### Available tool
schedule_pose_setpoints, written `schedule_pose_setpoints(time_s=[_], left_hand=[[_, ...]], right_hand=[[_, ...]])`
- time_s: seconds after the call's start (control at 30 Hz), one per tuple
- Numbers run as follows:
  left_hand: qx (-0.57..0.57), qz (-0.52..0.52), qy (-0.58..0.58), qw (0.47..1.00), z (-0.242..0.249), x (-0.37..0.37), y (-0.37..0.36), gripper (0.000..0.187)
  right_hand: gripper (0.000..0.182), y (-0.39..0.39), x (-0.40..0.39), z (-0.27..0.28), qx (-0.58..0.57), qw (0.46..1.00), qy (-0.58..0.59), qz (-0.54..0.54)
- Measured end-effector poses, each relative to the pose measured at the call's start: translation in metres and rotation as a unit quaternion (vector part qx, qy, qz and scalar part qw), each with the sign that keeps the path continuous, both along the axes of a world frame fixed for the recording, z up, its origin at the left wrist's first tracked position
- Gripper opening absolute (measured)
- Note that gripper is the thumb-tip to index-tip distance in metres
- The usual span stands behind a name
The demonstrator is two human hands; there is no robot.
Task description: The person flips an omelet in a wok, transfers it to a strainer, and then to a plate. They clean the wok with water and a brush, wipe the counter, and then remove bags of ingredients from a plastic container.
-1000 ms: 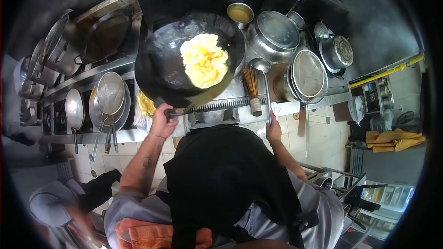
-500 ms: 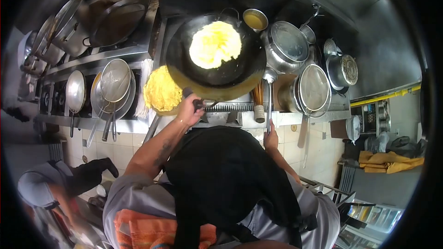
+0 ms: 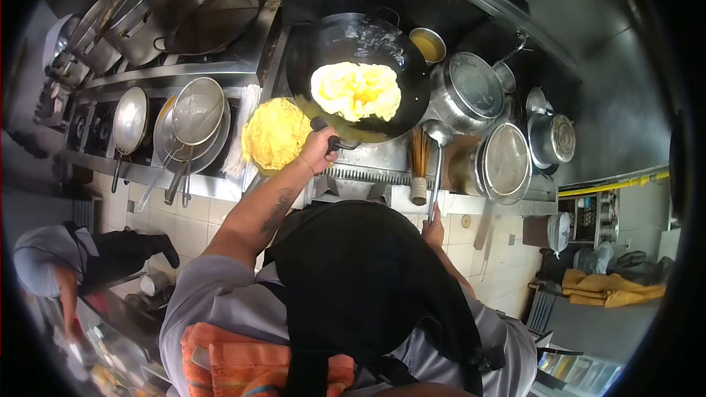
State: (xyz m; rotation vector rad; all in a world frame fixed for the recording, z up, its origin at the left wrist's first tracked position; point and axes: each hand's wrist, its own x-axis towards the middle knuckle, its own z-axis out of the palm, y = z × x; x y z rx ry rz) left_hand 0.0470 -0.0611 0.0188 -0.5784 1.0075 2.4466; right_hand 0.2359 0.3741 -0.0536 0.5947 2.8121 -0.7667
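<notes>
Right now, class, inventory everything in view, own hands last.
wok: 1, black, upper centre
egg: 2 portions, yellow, in and beside wok
ladle: 1, silver, right
brush: 1, brown, beside ladle
bowl: 1, silver, beside wok
pots and pans: many, mostly silver, both sides
strainers: at least 2, silver, left and right
towel: 1, orange, lower left
co-worker: 1, grey top, lower left
apron: 1, black, lower centre
left hand: 1, bare, gripping wok
right hand: 1, bare, gripping ladle
</notes>
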Motion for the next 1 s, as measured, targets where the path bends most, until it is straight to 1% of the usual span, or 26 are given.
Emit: schedule_pose_setpoints(time_s=[0.1,0.17,0.2,0.23,0.3,0.33,0.37,0.43,0.47,0.53,0.57,0.6,0.63,0.67,0.7,0.73,0.8,0.83,0.87,0.9,0.93,0.97,1.0], left_hand=[[-0.011,0.017,0.015,1.0,-0.002,-0.008,0.013,0.012],[0.008,0.029,-0.012,0.999,-0.001,-0.013,0.02,0.013],[0.009,0.031,-0.01,0.999,-0.002,-0.015,0.023,0.014],[0.011,0.025,-0.01,1.0,-0.003,-0.017,0.026,0.014],[0.006,0.049,-0.02,0.999,-0.004,-0.022,0.034,0.015],[0.012,0.051,-0.03,0.998,-0.005,-0.025,0.037,0.017],[0.015,0.045,-0.027,0.999,-0.004,-0.029,0.042,0.017],[-0.019,0.055,-0.028,0.998,-0.003,-0.035,0.05,0.018],[-0.021,0.062,-0.035,0.997,0.0,-0.037,0.053,0.018],[-0.022,0.067,-0.048,0.996,-0.003,-0.045,0.057,0.018],[-0.023,0.073,-0.063,0.995,-0.005,-0.048,0.059,0.018],[-0.023,0.068,-0.065,0.995,-0.007,-0.048,0.06,0.018],[-0.026,0.067,-0.065,0.995,-0.007,-0.049,0.058,0.018],[-0.029,0.067,-0.062,0.995,-0.007,-0.051,0.057,0.018],[-0.028,0.064,-0.06,0.996,-0.006,-0.053,0.058,0.018],[-0.026,0.062,-0.057,0.996,-0.005,-0.053,0.058,0.017],[-0.024,0.063,-0.054,0.996,-0.008,-0.054,0.056,0.016],[-0.035,0.056,-0.053,0.996,-0.013,-0.056,0.057,0.019],[-0.046,0.049,-0.052,0.996,-0.017,-0.058,0.057,0.023],[-0.042,0.053,-0.049,0.997,-0.008,-0.056,0.054,0.023],[-0.033,0.028,-0.056,0.998,0.006,-0.052,0.049,0.031],[-0.025,0.001,-0.065,0.998,0.018,-0.048,0.044,0.04],[-0.03,-0.023,-0.049,0.998,0.017,-0.046,0.038,0.055]], right_hand=[[0.087,-0.001,-0.003,0.001,-0.001,1.0,-0.015,-0.014],[0.086,0.0,-0.001,0.002,-0.004,1.0,-0.013,-0.008],[0.083,0.0,-0.001,0.003,-0.003,0.999,-0.039,-0.012],[0.083,-0.002,0.0,0.003,-0.002,0.999,-0.039,-0.018],[0.08,-0.004,0.004,-0.001,-0.038,0.995,0.091,-0.01],[0.077,-0.01,0.002,0.007,-0.064,0.99,0.124,-0.019],[0.075,-0.019,0.002,0.014,-0.051,0.988,0.142,-0.024],[0.073,-0.034,-0.001,0.032,-0.062,0.968,0.241,-0.018],[0.073,-0.032,-0.008,0.045,-0.06,0.968,0.243,-0.02],[0.072,-0.033,-0.032,0.08,-0.057,0.947,0.308,0.066],[0.072,-0.043,-0.042,0.122,-0.146,0.975,0.165,-0.009],[0.071,-0.053,-0.054,0.163,-0.117,0.983,0.138,0.009],[0.07,-0.036,-0.077,0.137,0.023,0.919,0.364,0.152],[0.07,-0.045,-0.087,0.166,-0.018,0.964,0.243,0.11],[0.07,-0.059,-0.093,0.199,-0.06,0.989,0.119,0.067],[0.07,-0.065,-0.101,0.204,-0.059,0.989,0.121,0.066],[0.072,-0.077,-0.11,0.209,-0.027,0.997,0.04,0.061],[0.072,-0.076,-0.11,0.202,-0.026,0.997,0.042,0.063],[0.071,-0.074,-0.107,0.186,-0.022,0.991,0.07,0.11],[0.071,-0.069,-0.107,0.166,-0.017,0.982,0.099,0.158],[0.072,-0.067,-0.11,0.158,0.011,0.934,0.259,0.247],[0.072,-0.059,-0.118,0.152,0.012,0.932,0.261,0.252],[0.073,-0.063,-0.121,0.165,0.03,0.95,0.219,0.22]])
